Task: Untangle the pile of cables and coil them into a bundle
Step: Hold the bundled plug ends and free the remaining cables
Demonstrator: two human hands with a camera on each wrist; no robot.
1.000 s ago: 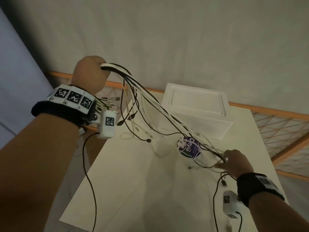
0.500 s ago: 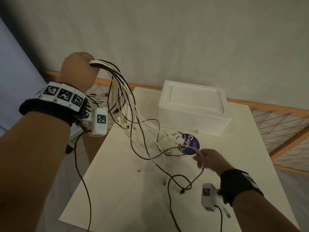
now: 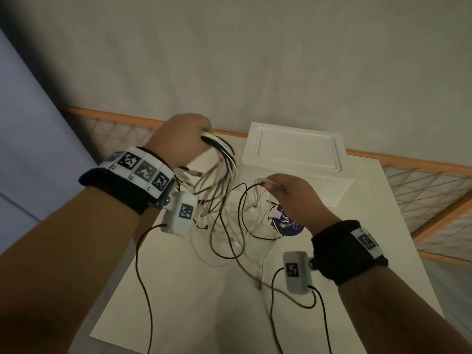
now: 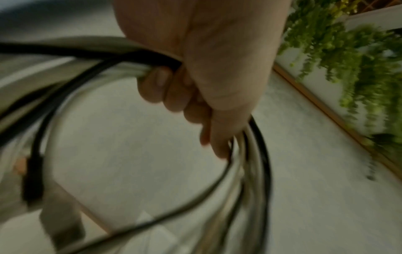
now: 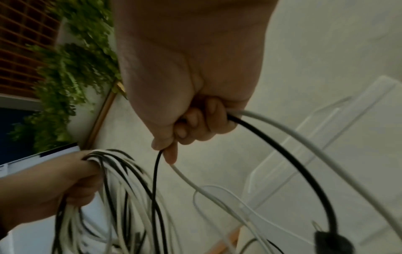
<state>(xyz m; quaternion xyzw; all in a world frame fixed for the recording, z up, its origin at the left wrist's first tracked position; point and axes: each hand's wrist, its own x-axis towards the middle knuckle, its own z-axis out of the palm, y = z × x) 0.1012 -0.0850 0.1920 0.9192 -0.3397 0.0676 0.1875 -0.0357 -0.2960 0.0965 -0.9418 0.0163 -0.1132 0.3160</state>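
Left hand (image 3: 178, 139), fingers curled, grips a looped bundle of thin black and white cables (image 3: 224, 154) raised above the white rectangular table (image 3: 178, 302), left of the white lidded plastic box (image 3: 293, 152). Right hand (image 3: 298, 198) pinches one black and one white cable strand (image 5: 272, 137) just in front of that box; loose ends trail onto the table beside a round purple sticker (image 3: 291, 226).
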